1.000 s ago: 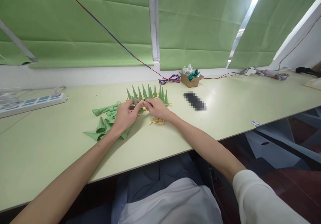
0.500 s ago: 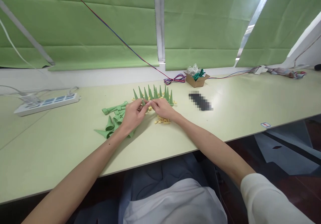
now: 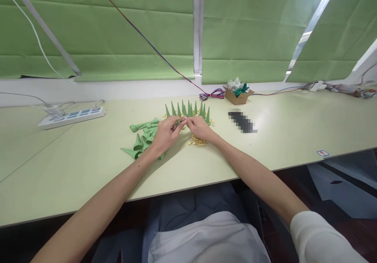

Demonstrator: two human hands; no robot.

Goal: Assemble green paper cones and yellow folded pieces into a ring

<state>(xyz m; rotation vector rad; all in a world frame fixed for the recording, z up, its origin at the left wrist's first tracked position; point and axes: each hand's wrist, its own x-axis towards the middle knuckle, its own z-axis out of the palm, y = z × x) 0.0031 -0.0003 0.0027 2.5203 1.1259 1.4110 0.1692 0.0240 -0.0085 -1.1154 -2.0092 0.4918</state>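
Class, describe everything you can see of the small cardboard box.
The small box is brown and looks like cardboard, its top open and flaps splayed outward. Crumpled clear plastic and something dark green stick up above its rim. It stands upright near the table's far edge, beside coiled wire; whether they touch is unclear.

Office-like workroom: long table (image 3: 294, 131), power strip (image 3: 73, 117), green blinds (image 3: 253, 31).

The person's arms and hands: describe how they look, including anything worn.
The left hand and right hand wear no gloves; neither wrist shows a watch. The left forearm is bare, with one small dark spot. A loose white fabric sleeve covers the upper part of the right arm; no left sleeve is in view.
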